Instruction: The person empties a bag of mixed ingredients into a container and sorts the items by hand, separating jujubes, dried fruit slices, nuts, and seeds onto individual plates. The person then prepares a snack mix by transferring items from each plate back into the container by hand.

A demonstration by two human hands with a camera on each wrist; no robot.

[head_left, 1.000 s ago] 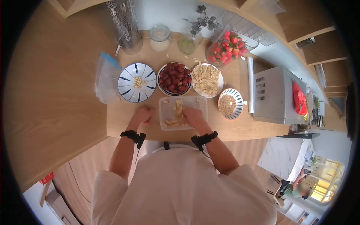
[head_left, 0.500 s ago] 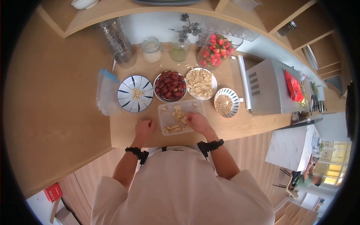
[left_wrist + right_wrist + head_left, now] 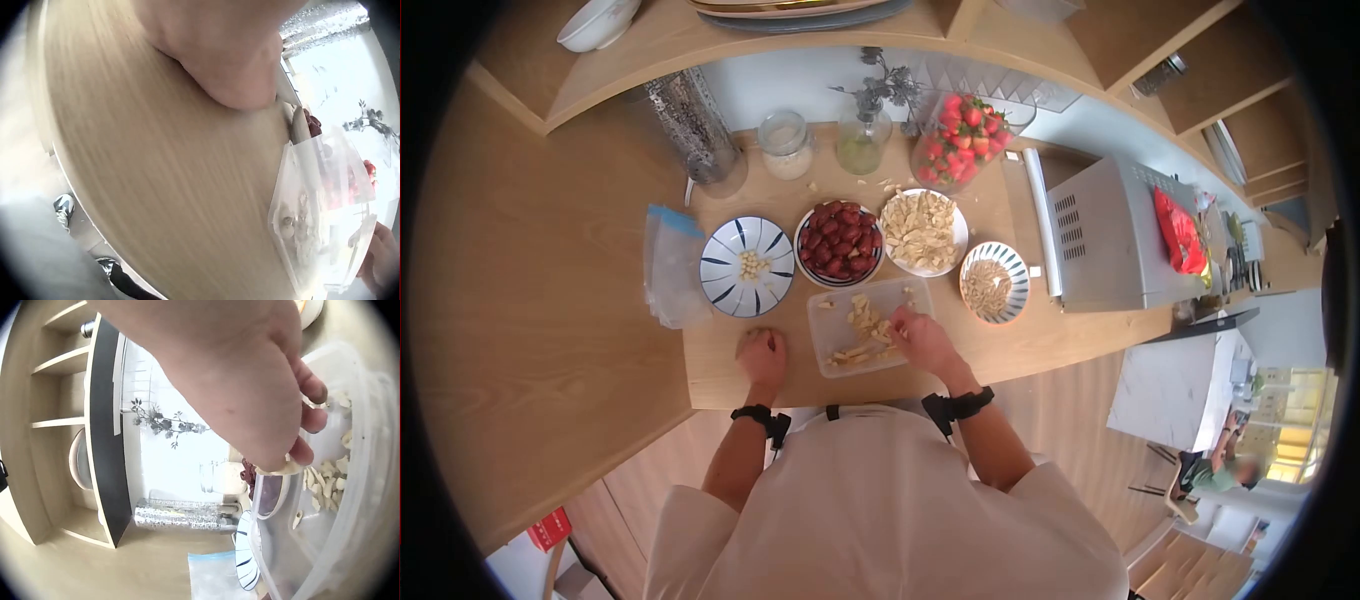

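Note:
My right hand (image 3: 922, 338) is over the right side of a clear plastic box (image 3: 825, 370), fingers curled down toward the pale dried slices (image 3: 866, 316) scattered in it. In the right wrist view, a pale dried slice (image 3: 284, 468) shows between its thumb and fingertips. My left hand (image 3: 762, 356) rests on the table left of the box, loosely curled, holding nothing that shows. Behind the box stand a bowl of red dates (image 3: 838, 243) and a plate of pale dried slices (image 3: 922, 231).
A blue-striped plate (image 3: 718, 245) with a few pale kernels and a plastic bag (image 3: 670, 275) lie left. A small striped bowl (image 3: 1022, 290) stands right, near a grey appliance (image 3: 1100, 235). Glass jars (image 3: 785, 145) and a strawberry container (image 3: 960, 150) line the back.
The head view has tilted and shifted. My right hand has stayed at the right part of the box, rising slightly from the slices. The left hand has moved slightly away from the box.

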